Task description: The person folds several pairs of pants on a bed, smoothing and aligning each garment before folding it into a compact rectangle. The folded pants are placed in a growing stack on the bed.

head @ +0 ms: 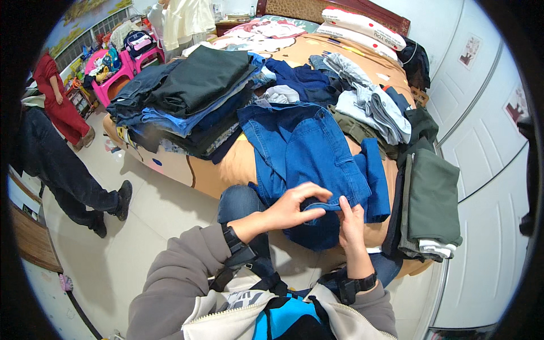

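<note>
A blue denim garment (316, 144) lies spread at the bed's near edge, its lower part hanging over towards my knees. My left hand (297, 206) is at its near edge, with thumb and fingers apart around the fabric; whether they pinch it is unclear. My right hand (352, 219) grips the same edge, thumb on top and fingers partly hidden below. A blue denim sleeve or leg (376, 182) lies to the right of my right hand. Beyond the garment are a crumpled navy garment (297, 78) and light grey clothes (374, 106).
A tall stack of folded dark trousers (199, 85) stands on the bed at left. Folded green trousers (433, 191) top a pile at the right edge. White wardrobe doors (480, 221) stand beside the bed. People are at left, one in dark trousers (63, 165), one in red (55, 93).
</note>
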The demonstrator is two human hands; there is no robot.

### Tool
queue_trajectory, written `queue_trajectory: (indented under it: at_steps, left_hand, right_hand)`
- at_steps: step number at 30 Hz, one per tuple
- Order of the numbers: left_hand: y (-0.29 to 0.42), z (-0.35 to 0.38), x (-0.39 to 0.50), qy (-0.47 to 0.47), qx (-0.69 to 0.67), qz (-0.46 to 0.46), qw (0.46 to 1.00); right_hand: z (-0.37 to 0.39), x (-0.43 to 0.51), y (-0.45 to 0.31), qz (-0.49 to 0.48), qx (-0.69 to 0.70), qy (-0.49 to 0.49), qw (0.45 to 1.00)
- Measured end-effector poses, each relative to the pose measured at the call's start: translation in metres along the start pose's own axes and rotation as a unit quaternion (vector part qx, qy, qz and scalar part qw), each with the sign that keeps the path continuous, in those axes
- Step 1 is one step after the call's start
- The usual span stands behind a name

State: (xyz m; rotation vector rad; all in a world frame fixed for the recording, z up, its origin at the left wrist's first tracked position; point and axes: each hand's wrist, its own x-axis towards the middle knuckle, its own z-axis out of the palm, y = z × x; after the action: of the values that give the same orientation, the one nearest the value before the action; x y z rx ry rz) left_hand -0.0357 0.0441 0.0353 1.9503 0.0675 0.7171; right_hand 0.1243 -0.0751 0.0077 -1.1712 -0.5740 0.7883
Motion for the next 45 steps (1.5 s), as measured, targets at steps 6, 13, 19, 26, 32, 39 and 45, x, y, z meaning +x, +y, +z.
queue_trajectory:
  at_steps: [6,13,19,26,32,39,45]
  left_hand:
    - [0.014,-0.027,-0.013,0.143,0.285,0.097,0.943]
    - [0.034,-0.039,-0.006,-0.183,0.430,0.218,0.857]
    - [0.011,-0.057,-0.029,-0.145,0.405,0.114,0.896]
    - [0.053,-0.136,-0.047,0.230,0.138,0.093,0.959]
    - [0.158,-0.234,-0.071,0.421,0.719,0.202,0.515]
    - [0.226,-0.319,-0.122,0.531,0.663,0.151,0.506]
    - [0.256,-0.366,-0.161,0.559,0.644,0.124,0.507]
  right_hand:
    - [-0.016,-0.025,-0.006,-0.100,-0.306,-0.134,0.937]
    - [0.007,-0.046,-0.035,-0.349,-0.463,-0.363,0.729]
    - [-0.022,-0.027,-0.043,-0.368,-0.580,-0.271,0.674]
    - [-0.078,-0.004,-0.041,-0.248,-0.747,-0.046,0.615]
    - [-0.083,-0.003,-0.045,-0.303,-0.697,0.007,0.650]
    - [-0.061,-0.027,-0.068,-0.226,-0.712,0.027,0.664]
    - [-0.024,-0.049,-0.053,-0.547,-0.620,-0.142,0.544]
